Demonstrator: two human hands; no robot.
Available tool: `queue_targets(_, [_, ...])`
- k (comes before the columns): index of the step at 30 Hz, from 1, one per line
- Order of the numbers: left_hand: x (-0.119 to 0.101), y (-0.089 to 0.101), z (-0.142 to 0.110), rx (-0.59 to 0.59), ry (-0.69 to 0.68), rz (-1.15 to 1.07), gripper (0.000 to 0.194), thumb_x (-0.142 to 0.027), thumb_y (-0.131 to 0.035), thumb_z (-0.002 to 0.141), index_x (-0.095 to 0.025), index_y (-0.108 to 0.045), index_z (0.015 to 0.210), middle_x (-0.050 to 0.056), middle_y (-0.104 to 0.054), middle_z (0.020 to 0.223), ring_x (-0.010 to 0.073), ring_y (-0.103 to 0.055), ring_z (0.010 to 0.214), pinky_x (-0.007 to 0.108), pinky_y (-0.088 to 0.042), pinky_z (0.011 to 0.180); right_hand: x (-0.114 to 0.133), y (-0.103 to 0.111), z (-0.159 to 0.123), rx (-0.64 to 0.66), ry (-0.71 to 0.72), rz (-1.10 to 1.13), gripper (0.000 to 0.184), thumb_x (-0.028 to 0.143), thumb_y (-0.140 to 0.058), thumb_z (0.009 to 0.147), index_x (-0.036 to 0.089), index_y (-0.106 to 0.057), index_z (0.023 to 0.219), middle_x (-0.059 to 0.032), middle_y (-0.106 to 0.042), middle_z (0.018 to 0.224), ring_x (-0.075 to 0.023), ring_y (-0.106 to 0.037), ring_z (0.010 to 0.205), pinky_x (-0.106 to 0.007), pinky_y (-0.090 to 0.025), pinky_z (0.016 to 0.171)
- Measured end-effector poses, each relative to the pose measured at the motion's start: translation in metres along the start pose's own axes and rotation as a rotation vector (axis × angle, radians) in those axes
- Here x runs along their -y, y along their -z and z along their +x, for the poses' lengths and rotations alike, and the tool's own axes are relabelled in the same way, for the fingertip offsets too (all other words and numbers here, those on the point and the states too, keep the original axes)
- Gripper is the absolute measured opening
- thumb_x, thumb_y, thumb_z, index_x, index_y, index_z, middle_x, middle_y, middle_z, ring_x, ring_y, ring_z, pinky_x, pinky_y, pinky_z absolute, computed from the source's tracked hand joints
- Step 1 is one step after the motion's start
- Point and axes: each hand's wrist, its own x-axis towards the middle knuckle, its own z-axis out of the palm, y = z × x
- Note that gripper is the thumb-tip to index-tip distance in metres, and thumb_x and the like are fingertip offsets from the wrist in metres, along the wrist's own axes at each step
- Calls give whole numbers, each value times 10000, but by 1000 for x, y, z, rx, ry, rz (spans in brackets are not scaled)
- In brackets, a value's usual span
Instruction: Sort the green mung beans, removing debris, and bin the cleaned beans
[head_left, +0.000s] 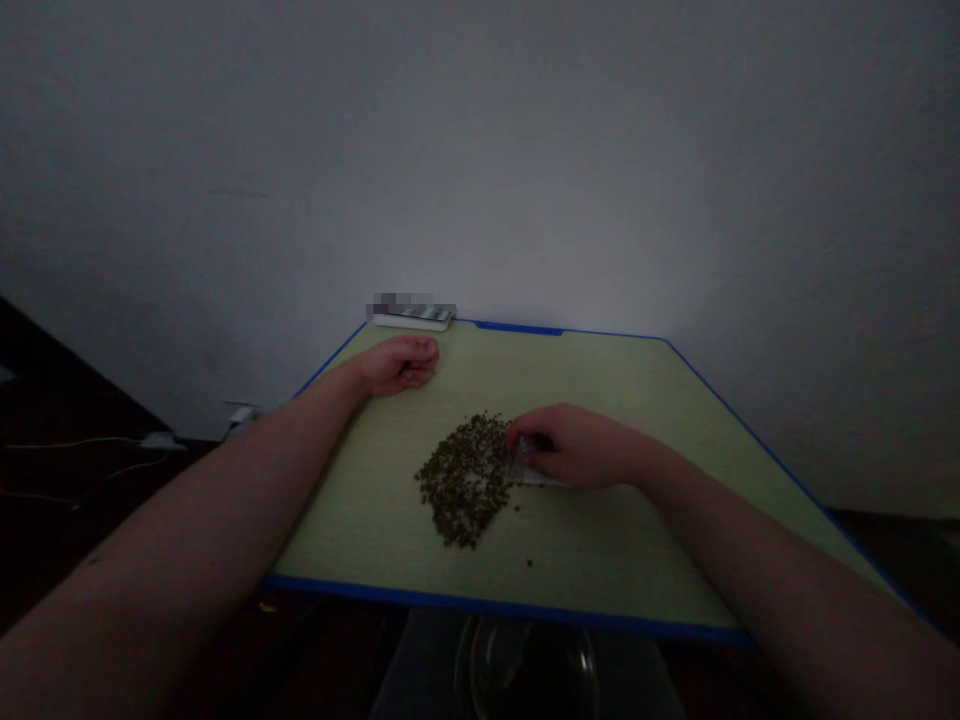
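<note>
My left hand rests on the far left part of the table, its fingers curled into a loose fist. Nothing shows sticking out of it. A spread heap of small dark greenish-brown grains, too small to name, lies on the tabletop between my arms. At the right edge of the heap is my right hand, thumb and fingers bent round a small clear plastic piece. My hand covers much of that piece, so its full shape is hidden. A few stray grains lie just right of the heap.
The pale green table has a blue edge and stands against a grey wall. A blurred white flat object sits at the back left corner. Below the front edge, a clear round container is at my lap. White cables run at left.
</note>
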Motion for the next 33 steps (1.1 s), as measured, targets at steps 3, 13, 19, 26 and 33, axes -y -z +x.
queue_targets(3, [0, 0, 0, -3, -3, -3, 316, -221, -779, 712, -150, -487, 619, -70, -316, 519, 40, -291, 397, 141, -216, 350, 1, 1, -2, 32, 10, 10, 269, 171, -579, 817, 193, -719, 1046, -28, -705, 851, -155, -578, 710, -261, -384, 648])
queue_targets(13, [0, 1, 0, 12, 1, -4, 283, -206, -751, 737, -154, -492, 636, -70, -321, 517, 41, -288, 394, 137, -203, 350, 6, 11, -12, 154, -69, -36, 251, 195, -616, 780, 200, -729, 1004, -16, -696, 766, -143, -573, 634, -255, -357, 569])
queue_targets(19, [0, 0, 1, 15, 0, -5, 291, -208, -758, 725, -152, -492, 623, -70, -322, 514, 39, -291, 390, 145, -200, 352, 13, 17, -18, 231, -138, -64, 193, 223, -654, 757, 211, -725, 935, -10, -703, 746, -149, -586, 616, -263, -349, 545])
queue_targets(26, [1, 2, 2, 4, 5, -8, 280, -206, -748, 747, -153, -497, 635, -71, -315, 517, 42, -286, 388, 148, -183, 357, 13, 16, -18, 195, -140, -94, 154, 219, -642, 757, 209, -721, 889, -12, -702, 728, -151, -583, 602, -270, -348, 555])
queue_targets(33, [0, 0, 2, 8, 10, 8, 299, -208, -740, 749, -157, -478, 615, -68, -308, 518, 42, -277, 392, 148, -191, 359, 8, 20, -20, 163, -193, -148, 120, 187, -635, 738, 198, -703, 836, -25, -701, 748, -163, -584, 628, -275, -353, 551])
